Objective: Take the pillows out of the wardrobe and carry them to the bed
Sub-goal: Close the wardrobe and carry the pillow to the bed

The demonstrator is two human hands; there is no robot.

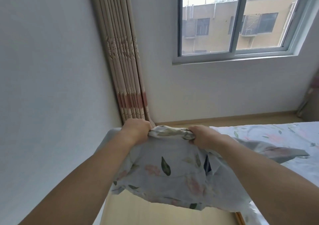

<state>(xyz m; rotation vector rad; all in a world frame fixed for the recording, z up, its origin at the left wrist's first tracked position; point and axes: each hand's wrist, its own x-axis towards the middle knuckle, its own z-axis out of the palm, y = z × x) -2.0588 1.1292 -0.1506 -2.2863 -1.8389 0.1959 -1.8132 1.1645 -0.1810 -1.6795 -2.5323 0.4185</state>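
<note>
Two hands, one pillow

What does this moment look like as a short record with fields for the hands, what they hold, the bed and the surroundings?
left hand: left hand, closed in a grip on the bunched top edge of the pillow
right hand: right hand, closed on the same edge, beside the left
held item: floral pillow, hanging below both hands, above the floor
bed: bed with matching floral sheet, to the right of the hands
surroundings: gathered curtain in the corner, window on the far wall
wardrobe: not in view
</note>
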